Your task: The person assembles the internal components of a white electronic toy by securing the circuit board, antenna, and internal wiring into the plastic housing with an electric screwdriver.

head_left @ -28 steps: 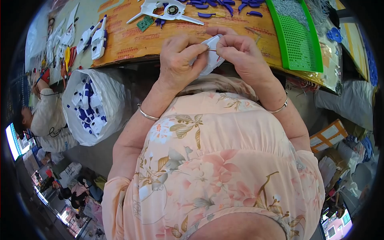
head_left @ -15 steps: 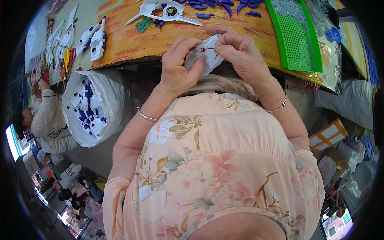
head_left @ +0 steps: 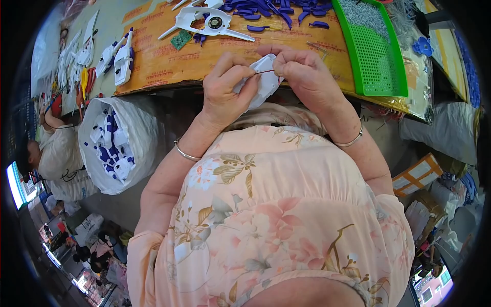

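Observation:
My left hand (head_left: 227,87) is closed around a white plastic shell (head_left: 267,88), held just off the near table edge. Its thumb and forefinger also meet at one end of a thin dark and red wire (head_left: 266,71). Across the shell from it, my right hand (head_left: 307,74) pinches the wire's other end near the shell's upper rim. The strand runs nearly straight between both hands, over the shell's hollow. Fingers hide part of the shell. Beyond my hands lies a white casing (head_left: 197,15) with a round dark part (head_left: 215,22) and a small green circuit board (head_left: 180,39).
Purple plastic pieces (head_left: 281,7) are heaped at the far side. On the right sits a green tray (head_left: 381,66) with small metal parts. White-and-purple units (head_left: 123,61) lie left. Below them stands a white sack (head_left: 148,148) of similar parts. Another person (head_left: 61,148) works at far left.
The red wire, earlier lying on the shell's middle, is now stretched between my two hands. My left thumb has moved up from the shell to the wire. The view has shifted slightly.

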A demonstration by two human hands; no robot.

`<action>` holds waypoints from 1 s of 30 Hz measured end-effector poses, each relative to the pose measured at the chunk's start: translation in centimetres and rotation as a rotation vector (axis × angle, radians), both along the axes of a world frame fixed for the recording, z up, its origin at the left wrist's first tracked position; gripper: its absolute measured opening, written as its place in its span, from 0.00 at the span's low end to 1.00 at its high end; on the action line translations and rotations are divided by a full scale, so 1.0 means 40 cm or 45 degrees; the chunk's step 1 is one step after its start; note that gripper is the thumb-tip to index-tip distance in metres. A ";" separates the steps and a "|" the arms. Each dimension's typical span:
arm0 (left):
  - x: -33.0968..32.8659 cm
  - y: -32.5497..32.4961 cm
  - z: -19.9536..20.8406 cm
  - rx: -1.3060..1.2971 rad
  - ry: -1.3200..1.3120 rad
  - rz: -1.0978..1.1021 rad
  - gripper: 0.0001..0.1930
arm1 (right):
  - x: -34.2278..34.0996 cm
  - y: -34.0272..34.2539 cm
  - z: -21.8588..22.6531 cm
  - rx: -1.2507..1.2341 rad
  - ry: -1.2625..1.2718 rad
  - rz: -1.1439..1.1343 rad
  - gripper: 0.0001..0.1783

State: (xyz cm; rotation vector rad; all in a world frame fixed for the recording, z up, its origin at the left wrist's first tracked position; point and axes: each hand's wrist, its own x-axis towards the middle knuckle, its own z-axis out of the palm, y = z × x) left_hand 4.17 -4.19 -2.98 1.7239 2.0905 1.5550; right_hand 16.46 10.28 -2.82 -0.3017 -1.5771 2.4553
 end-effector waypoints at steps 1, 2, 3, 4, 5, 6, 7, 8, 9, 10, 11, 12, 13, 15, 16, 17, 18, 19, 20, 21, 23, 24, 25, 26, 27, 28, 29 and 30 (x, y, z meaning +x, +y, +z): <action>-0.003 -0.001 -0.003 -0.016 -0.032 -0.007 0.09 | -0.003 -0.001 0.003 0.000 0.000 0.001 0.10; -0.005 -0.002 -0.006 -0.032 -0.065 -0.014 0.09 | -0.007 -0.005 0.008 -0.007 -0.048 -0.029 0.10; -0.006 -0.003 -0.004 -0.031 -0.063 -0.014 0.09 | -0.008 -0.006 0.015 -0.010 -0.092 -0.060 0.10; -0.005 -0.005 -0.001 -0.066 -0.141 -0.007 0.10 | -0.008 -0.003 0.016 -0.008 -0.091 -0.061 0.10; -0.003 -0.008 0.002 -0.101 -0.219 0.000 0.11 | -0.007 -0.001 0.015 -0.002 -0.090 -0.055 0.10; 0.000 -0.009 0.005 -0.102 -0.220 0.000 0.11 | -0.009 0.003 0.012 0.003 -0.090 -0.049 0.09; 0.003 -0.011 0.010 -0.137 -0.264 0.014 0.11 | -0.011 0.004 0.010 0.002 -0.090 -0.049 0.09; 0.004 -0.011 0.012 -0.172 -0.307 0.028 0.12 | -0.013 0.005 0.007 0.005 -0.076 -0.065 0.09; 0.004 -0.011 0.010 -0.174 -0.308 0.031 0.12 | -0.014 0.003 0.005 0.005 -0.062 -0.079 0.09; 0.002 -0.011 0.007 -0.143 -0.263 0.015 0.12 | -0.014 0.003 0.005 0.003 -0.063 -0.077 0.09; 0.001 -0.009 0.004 -0.112 -0.218 -0.002 0.12 | -0.015 0.004 0.005 0.011 -0.070 -0.079 0.09; 0.001 -0.009 0.003 -0.114 -0.220 -0.002 0.12 | -0.013 0.003 0.005 0.018 -0.080 -0.083 0.09; 0.001 -0.007 0.004 -0.100 -0.174 -0.006 0.11 | -0.012 0.003 0.004 0.016 -0.082 -0.084 0.09; 0.001 -0.002 -0.001 -0.086 -0.128 -0.011 0.10 | -0.011 0.004 0.003 -0.018 -0.104 -0.069 0.08; 0.002 0.001 -0.007 -0.048 -0.122 -0.001 0.10 | -0.011 0.003 0.002 -0.018 -0.105 -0.070 0.08; 0.003 0.004 -0.010 -0.010 -0.116 0.008 0.09 | -0.011 0.002 -0.001 -0.002 -0.075 -0.074 0.08; 0.006 0.007 -0.008 -0.011 -0.117 0.005 0.09 | -0.010 0.002 -0.005 0.014 -0.047 -0.081 0.08; 0.010 0.010 -0.005 -0.009 -0.116 0.027 0.09 | -0.008 0.005 -0.009 0.014 -0.048 -0.083 0.08; 0.011 0.012 -0.003 -0.006 -0.114 0.049 0.08 | -0.007 0.010 -0.015 0.000 -0.012 -0.072 0.08; 0.011 0.013 -0.005 -0.006 -0.115 0.048 0.08 | -0.005 0.011 -0.018 -0.014 0.024 -0.059 0.09; 0.010 0.014 -0.010 0.024 0.038 0.058 0.08 | -0.005 0.010 -0.017 -0.012 0.023 -0.073 0.08; 0.007 0.012 -0.012 0.027 0.044 0.060 0.08 | -0.009 0.011 -0.016 -0.008 0.026 -0.085 0.08; 0.004 0.009 -0.015 0.020 0.082 0.059 0.08 | -0.009 0.008 -0.012 -0.004 0.033 -0.081 0.08; 0.001 0.005 -0.016 0.014 0.121 0.059 0.09 | -0.006 0.000 -0.005 0.023 -0.041 -0.099 0.08; -0.002 0.006 -0.010 -0.005 0.085 0.050 0.09 | -0.013 0.002 0.003 0.058 -0.103 -0.113 0.08; 0.002 0.003 -0.002 -0.024 0.050 0.042 0.09 | -0.013 0.002 -0.005 0.006 -0.095 -0.090 0.08; 0.003 -0.001 -0.002 -0.062 -0.031 0.032 0.10 | -0.012 0.002 -0.005 0.028 -0.085 -0.100 0.08; 0.007 -0.004 -0.003 -0.052 -0.038 0.040 0.10 | -0.006 -0.002 -0.003 0.047 -0.079 -0.108 0.08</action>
